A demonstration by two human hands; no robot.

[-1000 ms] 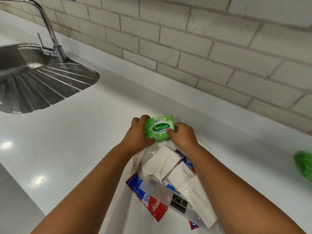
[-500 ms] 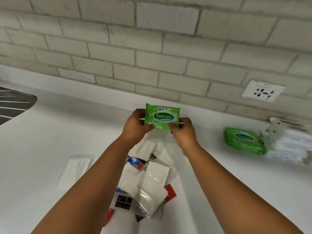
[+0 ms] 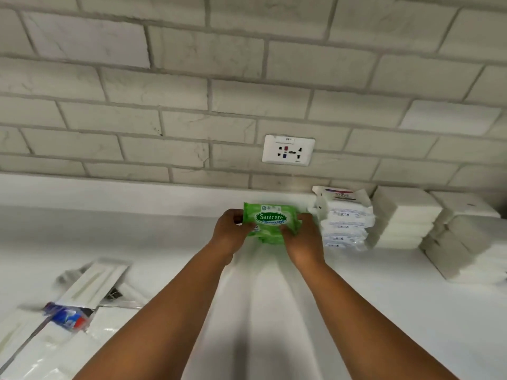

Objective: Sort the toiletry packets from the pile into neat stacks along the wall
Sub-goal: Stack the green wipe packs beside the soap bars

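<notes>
Counter (image 3: 384, 311) | hands (image 3: 270, 237) carried green packet (image 3: 270, 219) toward wall stacks (image 3: 345, 220)

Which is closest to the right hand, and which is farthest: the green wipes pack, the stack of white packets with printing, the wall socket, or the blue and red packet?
1. Green wipes pack: held in the right hand.
2. Printed white packet stack: just right of it.
3. Wall socket: above, on the wall.
4. Blue and red packet: far left, in the pile.

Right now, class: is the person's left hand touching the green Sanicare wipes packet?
Touching. The head view shows the left hand with its thumb and fingers closed on the left edge of the green Sanicare packet, no gap between them.
</notes>
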